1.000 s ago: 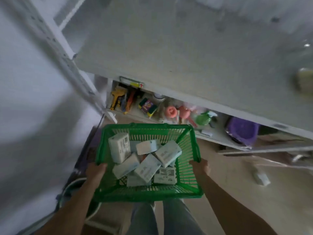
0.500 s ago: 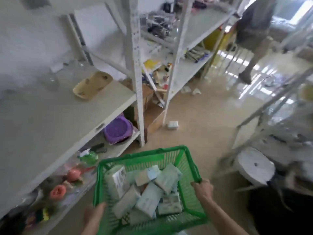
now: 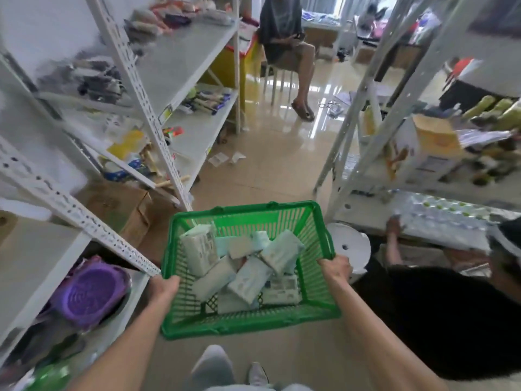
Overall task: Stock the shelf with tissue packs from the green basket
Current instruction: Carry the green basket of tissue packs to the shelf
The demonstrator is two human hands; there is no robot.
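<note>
Green basket [image 3: 318, 221], carried between shelving
Tissue packs [image 3: 248, 277] lying jumbled inside; left hand [image 3: 163, 286] and right hand [image 3: 335, 268] fingers gripping its side rims.

bright daylight from the far room glares off the glossy floor [image 3: 307, 119]; motion blur and wide-angle bending smear the edges.

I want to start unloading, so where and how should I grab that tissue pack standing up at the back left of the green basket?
Probably take the upright tissue pack across its two narrow sides near the top, coming straight down from above. It stands taller than the packs lying around it, so its upper part is exposed, while the green basket wall blocks a sideways approach. One hand must first let go of the rim.
</note>
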